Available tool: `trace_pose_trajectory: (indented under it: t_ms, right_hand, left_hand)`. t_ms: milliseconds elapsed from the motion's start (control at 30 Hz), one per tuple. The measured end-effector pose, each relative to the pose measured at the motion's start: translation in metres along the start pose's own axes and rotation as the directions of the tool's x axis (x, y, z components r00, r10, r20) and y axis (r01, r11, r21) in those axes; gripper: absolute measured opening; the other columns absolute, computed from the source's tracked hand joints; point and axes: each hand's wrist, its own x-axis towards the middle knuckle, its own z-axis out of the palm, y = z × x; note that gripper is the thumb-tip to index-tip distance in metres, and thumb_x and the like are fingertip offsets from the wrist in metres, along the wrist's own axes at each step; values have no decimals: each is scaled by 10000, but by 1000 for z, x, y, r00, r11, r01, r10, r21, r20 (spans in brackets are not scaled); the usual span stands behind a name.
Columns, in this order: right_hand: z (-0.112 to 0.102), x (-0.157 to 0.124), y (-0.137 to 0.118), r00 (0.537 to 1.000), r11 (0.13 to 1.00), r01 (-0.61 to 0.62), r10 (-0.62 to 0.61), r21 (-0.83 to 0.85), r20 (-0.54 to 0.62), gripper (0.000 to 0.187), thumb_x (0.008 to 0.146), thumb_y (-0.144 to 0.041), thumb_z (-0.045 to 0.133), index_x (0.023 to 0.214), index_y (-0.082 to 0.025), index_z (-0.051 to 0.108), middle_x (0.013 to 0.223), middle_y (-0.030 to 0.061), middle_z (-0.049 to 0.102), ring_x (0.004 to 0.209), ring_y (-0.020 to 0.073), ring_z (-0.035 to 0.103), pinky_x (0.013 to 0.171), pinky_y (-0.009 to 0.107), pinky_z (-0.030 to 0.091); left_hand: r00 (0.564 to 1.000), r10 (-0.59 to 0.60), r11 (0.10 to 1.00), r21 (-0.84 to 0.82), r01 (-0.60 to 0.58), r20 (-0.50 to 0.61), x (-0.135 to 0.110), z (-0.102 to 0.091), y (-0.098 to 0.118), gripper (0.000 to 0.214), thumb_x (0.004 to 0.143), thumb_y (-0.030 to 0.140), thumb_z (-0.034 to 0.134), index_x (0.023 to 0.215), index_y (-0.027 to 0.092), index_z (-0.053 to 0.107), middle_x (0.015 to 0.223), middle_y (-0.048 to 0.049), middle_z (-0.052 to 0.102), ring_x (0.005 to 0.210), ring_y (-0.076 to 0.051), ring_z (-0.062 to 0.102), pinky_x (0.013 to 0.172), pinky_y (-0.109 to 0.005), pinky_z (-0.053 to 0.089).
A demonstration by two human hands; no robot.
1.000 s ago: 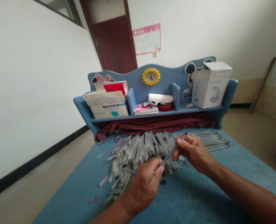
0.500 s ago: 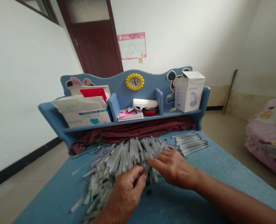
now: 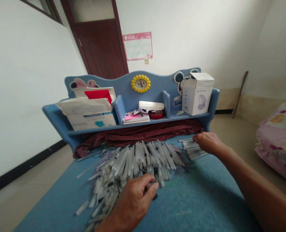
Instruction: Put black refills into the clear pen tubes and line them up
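A large heap of translucent white pen barrels (image 3: 123, 164) spreads over the blue table, with small black parts among them. My left hand (image 3: 135, 199) is at the near edge of the heap, thumb and fingers pinched together; what they hold, if anything, is hidden. A small black piece (image 3: 155, 197) lies by its fingertips. At the far right, my right hand (image 3: 208, 141) is over a row of slim pens (image 3: 191, 149) lying side by side. Its fingers are closed at the far end of that row, and their contents cannot be made out.
Behind the heap lies a folded red checked cloth (image 3: 143, 133) under a blue shelf (image 3: 120, 109). The shelf carries a mask box (image 3: 92, 120), papers (image 3: 135, 118), a red round case (image 3: 157, 114) and a white carton (image 3: 197, 96). A flowered pink cover (image 3: 278, 138) is at the right.
My right hand has moved from the heap, where it held a pen barrel, right and away to the row of pens. My left hand has shifted slightly right, still pinched.
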Motion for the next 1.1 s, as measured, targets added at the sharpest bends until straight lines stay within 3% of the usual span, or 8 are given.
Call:
trace_pose_trajectory:
  t_ms: [300, 600, 867, 1100]
  right_hand:
    - [5, 2, -1, 991, 1000, -16, 19, -18, 136, 332, 773, -68, 434, 961, -181, 682, 929, 165, 695, 866, 297, 667, 671, 348, 480]
    - [10, 2, -2, 980, 1000, -15, 18, -15, 198, 283, 767, -77, 460, 928, -171, 673, 917, 159, 690, 849, 277, 665, 647, 313, 461]
    - [-3, -6, -20, 995, 999, 23, -26, 33, 93, 248, 846, -209, 433, 929, -180, 665, 836, 145, 693, 781, 263, 663, 606, 297, 414]
    - [-17, -22, -59, 966, 953, 256, -259, 160, 1, 217, 860, -318, 466, 849, -225, 661, 773, 48, 696, 730, 182, 640, 584, 248, 336]
  left_hand:
    - [994, 106, 988, 118, -104, -7, -1, 1, -4, 215, 868, 242, 450, 811, 150, 635, 614, 2, 604, 580, -123, 583, 553, -217, 377]
    - [993, 117, 979, 168, -115, -1, -1, 2, -5, 199, 867, 212, 459, 827, 141, 641, 657, -17, 621, 625, -138, 594, 573, -229, 399]
    - [986, 162, 954, 249, -168, 46, -2, 5, -13, 217, 887, 203, 425, 830, 151, 629, 710, -42, 645, 684, -161, 620, 622, -249, 441]
    - [976, 201, 933, 287, -216, 82, -5, 12, -16, 146, 868, 181, 469, 883, 153, 612, 766, -53, 660, 741, -196, 635, 661, -288, 455]
